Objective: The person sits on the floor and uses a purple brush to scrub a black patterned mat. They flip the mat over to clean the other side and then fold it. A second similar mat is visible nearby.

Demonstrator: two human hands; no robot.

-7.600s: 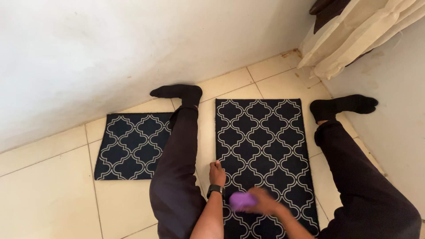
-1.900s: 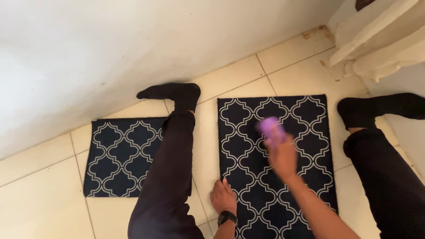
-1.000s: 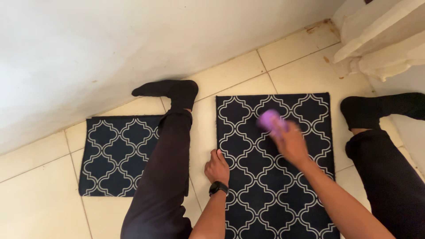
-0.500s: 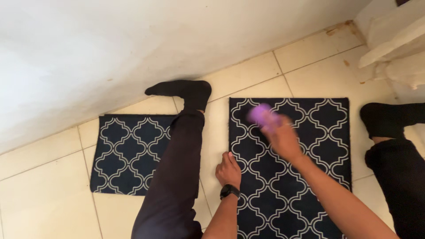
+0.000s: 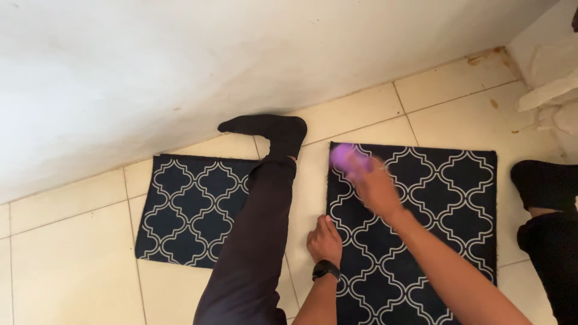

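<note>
The right hand (image 5: pixel 374 188) has its grip closed around a small purple brush (image 5: pixel 345 157), which is blurred, so I can only say it looks like a hand brush pressed against the dark patterned mat (image 5: pixel 439 204). The brush sits near the mat's far left corner, at about eleven o'clock on the mat. A second ago it was nearer the middle of the far end, at roughly twelve o'clock, and further back it was down at the near end; so the strokes have worked up the mat and now across toward its left edge.

The left hand (image 5: pixel 325 241), with a black watch (image 5: pixel 326 269) on its wrist, lies flat with its grip open, fingers on the mat's left edge at about nine o'clock, pinning it to the tiled floor (image 5: pixel 72 253). It has stayed on that edge throughout.

The person's left leg (image 5: pixel 256 235) stretches between this mat and a second, smaller mat (image 5: pixel 186 207) of the same pattern at nine o'clock, partly under the leg. A white wall (image 5: pixel 211 54) runs along the far side.
</note>
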